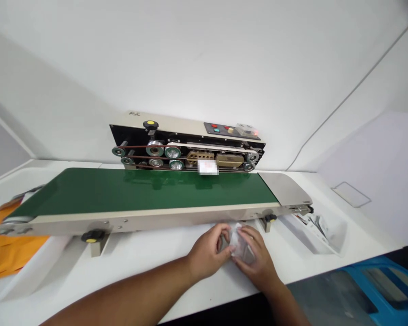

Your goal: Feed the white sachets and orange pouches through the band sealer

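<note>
Both of my hands meet over the white tabletop, just in front of the conveyor's near side. Between them is a small translucent plastic bag, crumpled, its contents not clear to me. My left hand pinches the bag's left side with thumb and fingers. On the other side my right hand curls its fingers round the bag. Behind them stands a band sealing machine with metal rollers and a control panel. Its green conveyor belt runs along the front.
At the left, a white bin holds orange packets. A white tray with small packets sits to the right, partly under the conveyor's end plate. Black adjusting knobs stick out below the belt. A blue container stands lower right.
</note>
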A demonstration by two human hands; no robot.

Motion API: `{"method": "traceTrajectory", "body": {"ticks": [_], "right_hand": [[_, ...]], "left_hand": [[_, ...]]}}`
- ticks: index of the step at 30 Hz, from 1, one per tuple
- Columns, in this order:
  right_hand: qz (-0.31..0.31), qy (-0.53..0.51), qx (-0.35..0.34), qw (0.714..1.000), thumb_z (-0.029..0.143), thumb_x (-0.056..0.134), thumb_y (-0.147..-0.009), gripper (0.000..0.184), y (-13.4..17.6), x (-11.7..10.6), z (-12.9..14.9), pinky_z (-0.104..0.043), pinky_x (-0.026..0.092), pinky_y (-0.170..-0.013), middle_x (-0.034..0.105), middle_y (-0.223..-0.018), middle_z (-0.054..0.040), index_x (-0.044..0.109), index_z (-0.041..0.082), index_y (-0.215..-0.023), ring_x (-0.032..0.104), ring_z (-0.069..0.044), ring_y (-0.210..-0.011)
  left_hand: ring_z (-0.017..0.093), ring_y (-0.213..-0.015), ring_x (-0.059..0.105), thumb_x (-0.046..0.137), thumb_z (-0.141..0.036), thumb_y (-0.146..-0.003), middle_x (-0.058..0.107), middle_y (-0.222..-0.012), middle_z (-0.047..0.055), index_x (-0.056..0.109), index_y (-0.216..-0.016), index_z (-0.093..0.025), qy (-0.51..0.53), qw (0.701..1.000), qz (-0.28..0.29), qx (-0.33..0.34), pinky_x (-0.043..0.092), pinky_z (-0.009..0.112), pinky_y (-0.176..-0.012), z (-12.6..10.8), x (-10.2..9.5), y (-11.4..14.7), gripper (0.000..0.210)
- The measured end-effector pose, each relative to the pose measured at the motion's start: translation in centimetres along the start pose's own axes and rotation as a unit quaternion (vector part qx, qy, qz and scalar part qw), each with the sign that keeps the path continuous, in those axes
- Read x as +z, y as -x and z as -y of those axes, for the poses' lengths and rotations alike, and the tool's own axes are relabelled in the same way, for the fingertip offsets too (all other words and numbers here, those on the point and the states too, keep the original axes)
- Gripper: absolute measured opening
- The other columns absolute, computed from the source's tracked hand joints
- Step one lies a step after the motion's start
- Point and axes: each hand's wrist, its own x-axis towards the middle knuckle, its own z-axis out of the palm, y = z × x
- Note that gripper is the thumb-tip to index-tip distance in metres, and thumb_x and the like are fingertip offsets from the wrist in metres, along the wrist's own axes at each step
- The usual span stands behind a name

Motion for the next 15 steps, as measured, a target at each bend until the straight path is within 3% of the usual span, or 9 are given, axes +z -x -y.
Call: {"method": "traceTrajectory", "body": {"ticks": [2, 4, 9, 12, 15], "right_hand": [[0.028, -0.024, -0.057, 0.998, 0.03, 0.075, -0.084, 0.068, 0.0, 0.0, 0.7, -0.057, 0.048, -0.108, 0.057, -0.137, -0.0152, 0.049, 0.024, -0.147, 0.051, -0.036, -0.132], [0.05, -0.05, -0.082, 0.994, 0.031, 0.076, -0.083, 0.072, -0.1, 0.1, 1.1, -0.056, 0.048, -0.108, 0.057, -0.136, -0.0155, 0.047, 0.023, -0.148, 0.051, -0.035, -0.132], [0.061, -0.078, -0.077, 0.992, 0.032, 0.075, -0.085, 0.074, 0.2, -0.2, 1.0, -0.055, 0.049, -0.108, 0.054, -0.141, -0.0154, 0.042, 0.027, -0.152, 0.051, -0.035, -0.134], [0.013, -0.066, -0.019, 0.998, 0.036, 0.076, -0.083, 0.073, 0.6, -0.1, 0.4, -0.06, 0.046, -0.11, 0.049, -0.149, -0.0163, 0.046, 0.028, -0.149, 0.048, -0.039, -0.139], [-0.012, -0.132, 0.133, 0.982, 0.042, 0.07, -0.088, 0.063, 1.0, 0.3, -0.3, -0.056, 0.051, -0.105, 0.056, -0.144, -0.0178, 0.051, 0.023, -0.146, 0.056, -0.038, -0.132]], "left_hand": [[0.013, -0.07, 0.053, 0.071, -0.034, -0.086, 0.062, -0.106, 0.004, 0.048, -0.138, -0.021, 0.014, 1.0, 0.004, -0.014, 0.046, 0.027, -0.068, 0.3, 0.1, 0.0, 0.058], [0.014, -0.072, 0.054, 0.07, -0.032, -0.086, 0.062, -0.104, 0.004, 0.048, -0.141, -0.021, 0.016, 0.999, 0.005, -0.029, 0.046, 0.027, -0.07, 0.4, 0.2, -0.2, 0.061], [0.015, -0.071, 0.053, 0.06, -0.024, -0.089, 0.061, -0.081, 0.0, 0.067, -0.111, -0.019, 0.027, 0.997, 0.054, -0.048, 0.043, 0.025, -0.064, 0.4, 0.2, -0.9, 0.023], [0.015, -0.068, 0.054, 0.06, -0.031, -0.091, 0.06, -0.076, -0.001, 0.062, -0.101, -0.018, 0.103, 0.992, 0.021, -0.066, 0.042, 0.024, -0.062, 0.4, 0.2, -1.0, 0.016], [0.015, -0.064, 0.055, 0.061, -0.032, -0.091, 0.061, -0.074, -0.003, 0.054, -0.098, -0.02, 0.15, 0.984, 0.01, -0.091, 0.043, 0.024, -0.06, 0.1, 0.3, -0.7, 0.016]]}}
